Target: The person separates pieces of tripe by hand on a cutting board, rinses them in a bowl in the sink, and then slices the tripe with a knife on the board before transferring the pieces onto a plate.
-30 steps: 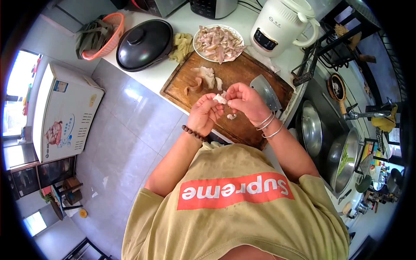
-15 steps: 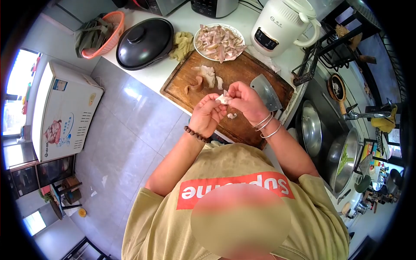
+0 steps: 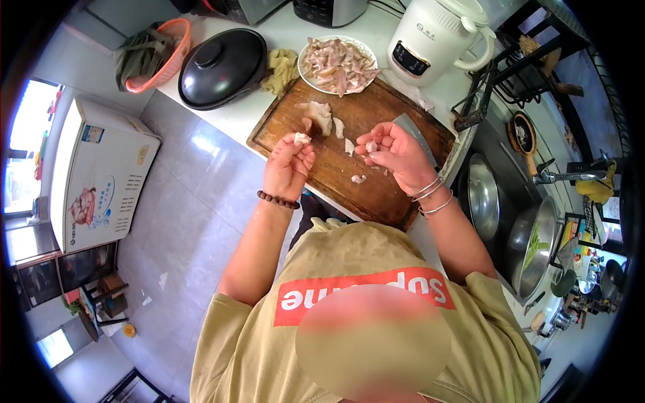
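Note:
Over the left edge of the wooden cutting board (image 3: 332, 171), my left hand (image 3: 287, 164) pinches a small whitish piece of meat (image 3: 302, 138) between thumb and fingertips. My right hand (image 3: 398, 153) is held above the board's right half, fingers curled around a small pinkish scrap of meat (image 3: 371, 146). On the board lie a larger pale meat piece (image 3: 320, 117), narrow slices (image 3: 349, 147) and a small lump (image 3: 358, 178). A cleaver (image 3: 415, 136) rests behind my right hand, its blade partly hidden. Past the board's far edge stands a white plate heaped with sliced meat (image 3: 339, 66).
A black lidded pot (image 3: 223, 68), a yellowish cloth (image 3: 280, 72) and an orange basket (image 3: 161, 55) stand at the back left. A white electric kettle (image 3: 437, 40) stands at the back right. Metal bowls (image 3: 482, 198) sit in the sink area to the right.
My hands have moved apart from a shared piece of meat, the left going left and the right going right. Another small pale piece now lies on the board between them.

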Tool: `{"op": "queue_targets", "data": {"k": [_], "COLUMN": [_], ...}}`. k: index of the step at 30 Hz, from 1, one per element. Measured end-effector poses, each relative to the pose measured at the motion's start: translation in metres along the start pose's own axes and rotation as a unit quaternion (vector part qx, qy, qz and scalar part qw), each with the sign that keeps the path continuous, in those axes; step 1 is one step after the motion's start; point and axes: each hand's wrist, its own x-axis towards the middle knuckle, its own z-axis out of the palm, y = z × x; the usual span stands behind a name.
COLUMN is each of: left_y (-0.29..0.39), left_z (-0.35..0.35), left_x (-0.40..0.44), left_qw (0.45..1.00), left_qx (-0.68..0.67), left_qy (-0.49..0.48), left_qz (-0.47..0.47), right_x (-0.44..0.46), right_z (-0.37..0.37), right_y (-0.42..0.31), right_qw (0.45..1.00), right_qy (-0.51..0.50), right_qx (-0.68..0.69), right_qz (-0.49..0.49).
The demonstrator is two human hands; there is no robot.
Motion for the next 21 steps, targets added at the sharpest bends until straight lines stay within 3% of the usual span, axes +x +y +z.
{"op": "queue_targets", "data": {"k": [12, 14, 15, 17, 20, 21], "left_y": [-0.020, -0.024, -0.024, -0.024, -0.024, -0.025], "left_z": [0.000, -0.001, 0.002, -0.001, -0.002, -0.002], "left_x": [-0.003, -0.002, -0.002, -0.002, -0.002, -0.001], "left_qw": [0.998, 0.997, 0.995, 0.995, 0.994, 0.994], "left_qx": [0.029, 0.039, 0.057, 0.050, 0.054, 0.054], "left_qy": [0.020, 0.018, 0.022, 0.015, 0.044, 0.044], "left_qz": [-0.059, -0.070, -0.079, -0.081, -0.088, -0.088], "right_x": [-0.006, -0.003, -0.007, -0.028, -0.048, -0.053], "right_z": [-0.009, -0.030, -0.041, -0.057, -0.126, -0.156], "right_y": [0.002, 0.019, 0.033, 0.028, 0.026, 0.021], "right_qw": [0.999, 0.982, 0.973, 0.986, 0.957, 0.943], "right_qy": [0.000, 0.031, 0.057, 0.123, 0.249, 0.307], "right_qx": [0.039, -0.183, -0.213, 0.103, 0.145, 0.124], "right_qz": [-0.038, -0.034, -0.064, 0.050, 0.027, -0.020]}}
